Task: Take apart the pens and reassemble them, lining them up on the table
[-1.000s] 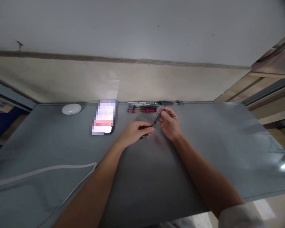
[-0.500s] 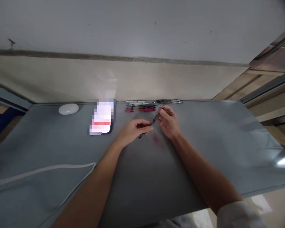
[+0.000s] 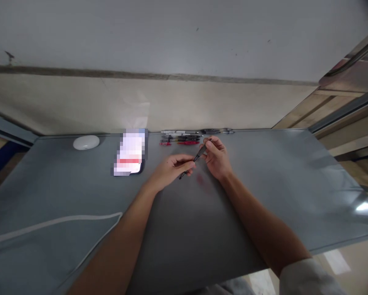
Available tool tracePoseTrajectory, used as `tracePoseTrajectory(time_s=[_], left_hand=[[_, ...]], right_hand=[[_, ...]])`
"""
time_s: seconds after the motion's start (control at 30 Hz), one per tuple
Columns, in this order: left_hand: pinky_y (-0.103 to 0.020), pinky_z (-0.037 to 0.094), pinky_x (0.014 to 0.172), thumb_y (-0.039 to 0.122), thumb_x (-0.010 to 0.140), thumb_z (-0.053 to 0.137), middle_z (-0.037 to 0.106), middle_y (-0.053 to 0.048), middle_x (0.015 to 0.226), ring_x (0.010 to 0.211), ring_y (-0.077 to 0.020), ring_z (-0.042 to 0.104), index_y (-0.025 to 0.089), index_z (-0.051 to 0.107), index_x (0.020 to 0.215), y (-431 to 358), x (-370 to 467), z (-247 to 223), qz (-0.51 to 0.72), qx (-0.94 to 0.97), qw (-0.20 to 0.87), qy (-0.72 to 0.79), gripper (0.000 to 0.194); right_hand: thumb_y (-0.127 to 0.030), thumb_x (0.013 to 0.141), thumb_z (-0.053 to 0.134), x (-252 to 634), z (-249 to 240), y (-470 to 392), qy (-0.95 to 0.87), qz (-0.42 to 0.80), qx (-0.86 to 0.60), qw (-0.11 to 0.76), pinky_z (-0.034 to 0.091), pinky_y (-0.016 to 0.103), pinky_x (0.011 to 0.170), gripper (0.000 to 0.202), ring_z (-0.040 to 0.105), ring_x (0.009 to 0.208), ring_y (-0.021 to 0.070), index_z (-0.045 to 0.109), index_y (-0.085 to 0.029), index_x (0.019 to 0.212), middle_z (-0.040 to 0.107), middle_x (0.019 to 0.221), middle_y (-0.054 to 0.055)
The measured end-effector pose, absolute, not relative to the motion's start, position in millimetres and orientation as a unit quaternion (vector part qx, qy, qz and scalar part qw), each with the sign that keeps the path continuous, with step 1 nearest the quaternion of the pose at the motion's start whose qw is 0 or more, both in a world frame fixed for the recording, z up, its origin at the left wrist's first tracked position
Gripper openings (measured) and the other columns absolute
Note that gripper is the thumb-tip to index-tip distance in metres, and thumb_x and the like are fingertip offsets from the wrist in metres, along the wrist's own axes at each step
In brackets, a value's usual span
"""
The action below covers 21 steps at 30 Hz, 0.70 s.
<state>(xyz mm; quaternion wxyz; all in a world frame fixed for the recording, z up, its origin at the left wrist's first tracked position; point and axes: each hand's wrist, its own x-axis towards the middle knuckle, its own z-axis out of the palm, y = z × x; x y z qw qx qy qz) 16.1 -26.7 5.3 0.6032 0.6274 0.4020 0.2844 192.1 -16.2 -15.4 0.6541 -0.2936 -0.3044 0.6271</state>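
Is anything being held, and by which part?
Yes, a dark pen: the left hand pinches it below its middle, the right hand near its upper end.

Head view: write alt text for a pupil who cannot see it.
The left hand and right hand hold a slanted dark pen between them over a grey table. Beyond lie more pens near the wall; a lit phone, a white oval object and a white cable are to the left.

Both hands point(image 3: 169, 171) point(image 3: 219, 159) hold a black pen point(image 3: 202, 151) aslant over a grey table point(image 3: 269, 176), near other pens point(image 3: 188, 142).
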Motion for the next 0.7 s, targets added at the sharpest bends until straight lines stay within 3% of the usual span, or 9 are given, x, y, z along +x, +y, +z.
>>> tracePoseTrajectory(time_s=[0.2, 0.7], left_hand=[[-0.025, 0.042, 0.063, 0.036, 0.08, 0.067, 0.061, 0.0, 0.071, 0.065, -0.0116, 0.055, 0.018, 0.069, 0.09, -23.9, 17.2, -2.8, 0.284, 0.65, 0.577, 0.406, 0.021], [-0.026, 0.047, 0.066, 0.036, 0.089, 0.057, 0.065, -0.003, 0.077, 0.067, -0.0116, 0.058, 0.014, 0.067, 0.089, -25.2, 14.2, 1.1, 0.273, 0.633, 0.633, 0.352, 0.024]], right_hand=[[-0.024, 0.066, 0.078, 189.9, -14.9, -16.9, -0.315, 0.607, -0.323, 0.654, 0.054, 0.018, 0.055, 0.021, 0.057, 0.066, 0.0064, 0.06, -0.025, 0.076, 0.058, 0.078, -0.008], [-0.025, 0.063, 0.081, 192.1, -17.2, -17.5, -0.332, 0.604, -0.298, 0.661, 0.055, 0.018, 0.054, 0.017, 0.063, 0.067, 0.0077, 0.068, -0.026, 0.074, 0.066, 0.073, -0.006]])
